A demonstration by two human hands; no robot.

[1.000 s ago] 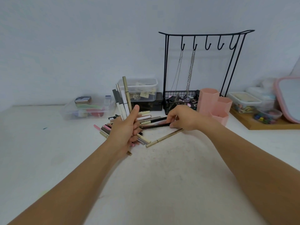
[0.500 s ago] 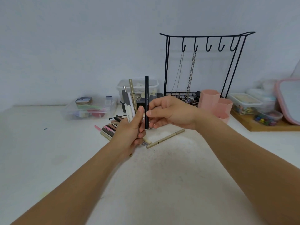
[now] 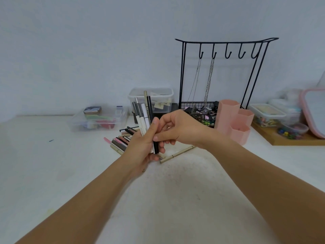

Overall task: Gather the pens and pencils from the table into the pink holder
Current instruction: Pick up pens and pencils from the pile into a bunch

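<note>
Black plastic, slim and capped: the black pen (image 3: pixel 149 110) is the item in hand. My right hand (image 3: pixel 177 128) pinches its lower barrel between thumb and forefinger, fingers curled, and sets it against the upright bundle of white, grey and beige pens (image 3: pixel 142 115). My left hand (image 3: pixel 140 148) grips that bundle, thumb raised along its front. I judge the bundle is held vertical so that each new pen slides in parallel and the whole set can drop into the holder in 1 motion.

The black pen's long axis runs near vertical, tilted slightly left at the top. Its upper end points toward the wall; its lower end shows below my left thumb.

The pink hexagonal plastic holder (image 3: pixel 233 120) stands to the right, near the black wire jewellery stand (image 3: pixel 226 50), its 3 cups apparently empty. A loose heap of pens and pencils (image 3: pixel 121 140) and 1 beige pencil (image 3: pixel 177 154) lie on the white table (image 3: pixel 52 164), not yet gathered.
</note>
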